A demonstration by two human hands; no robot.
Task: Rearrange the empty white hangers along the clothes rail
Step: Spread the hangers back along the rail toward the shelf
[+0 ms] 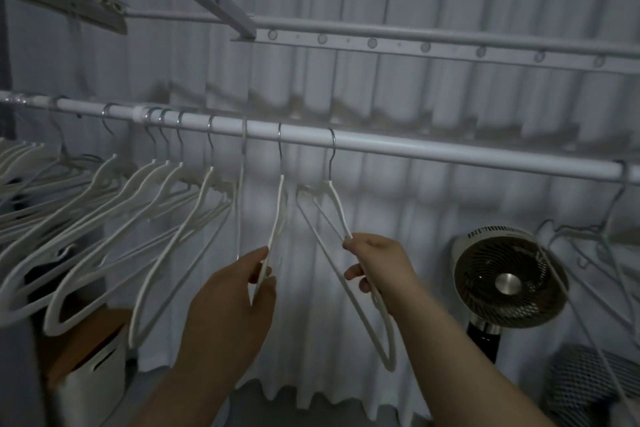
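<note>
Pinching left hanger (277,218) and right hanger (337,208), left grip (235,295) and right grip (377,263) hang beneath rail (433,149); bare rail runs rightward, nearer right grip.

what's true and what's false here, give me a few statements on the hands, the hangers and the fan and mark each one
1. The left hand grips one white hanger and the right hand another hanger, both hooked on the clothes rail. True.
2. Most of the hangers crowd the rail's right end. False: the bunched hangers hang at the left.
3. A round fan stands below the rail, right of the hands. True.
4. The two gripped hangers carry shirts. False: both are bare.
</note>
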